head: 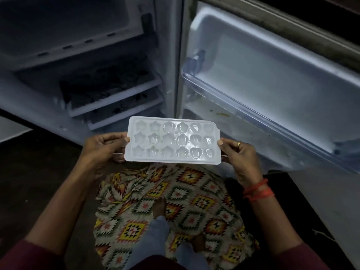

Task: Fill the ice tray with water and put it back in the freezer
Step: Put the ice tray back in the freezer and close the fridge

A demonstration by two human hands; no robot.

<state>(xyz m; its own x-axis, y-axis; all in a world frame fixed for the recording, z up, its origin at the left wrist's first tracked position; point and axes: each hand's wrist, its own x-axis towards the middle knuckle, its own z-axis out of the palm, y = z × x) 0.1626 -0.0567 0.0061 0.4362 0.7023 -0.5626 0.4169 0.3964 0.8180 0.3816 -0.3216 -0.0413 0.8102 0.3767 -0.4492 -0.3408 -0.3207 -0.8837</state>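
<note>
Two hands on tray: left hand and right hand pinch its short ends, thumbs on top, holding it level before the open fridge, likely against spills.

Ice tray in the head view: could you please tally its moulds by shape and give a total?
Star moulds: 6
Flower moulds: 6
Other rounded moulds: 6
Total: 18 in the ice tray
</note>
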